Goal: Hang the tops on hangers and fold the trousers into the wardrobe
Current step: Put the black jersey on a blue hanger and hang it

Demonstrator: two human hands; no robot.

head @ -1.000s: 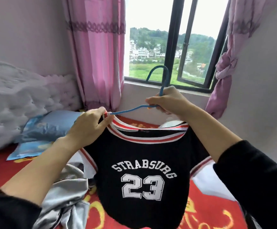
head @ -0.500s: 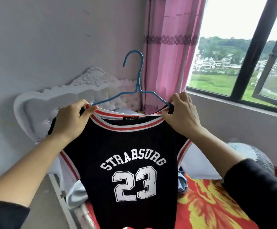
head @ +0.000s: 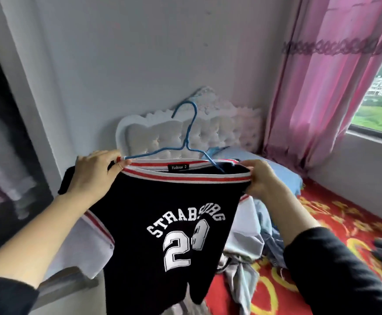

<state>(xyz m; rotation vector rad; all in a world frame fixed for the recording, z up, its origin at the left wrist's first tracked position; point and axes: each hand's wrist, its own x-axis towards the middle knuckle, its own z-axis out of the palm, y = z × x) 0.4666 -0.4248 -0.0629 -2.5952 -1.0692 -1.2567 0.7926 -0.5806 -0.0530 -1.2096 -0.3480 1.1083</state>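
One jersey [head: 162,201] hangs collar-up, long axis vertical, hanger [head: 186,145] hook pointing up.

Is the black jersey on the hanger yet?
On: blue wire hanger arms run inside the striped neckline of the black numbered jersey; hook stands above.

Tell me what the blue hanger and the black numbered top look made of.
The blue hanger: thin, evenly coloured rod with smooth bends, probably plastic-coated wire; solid plastic is possible. The black top: soft matte fabric draping in folds, likely a knit; its red-and-white collar band looks ribbed. Fibre unclear.
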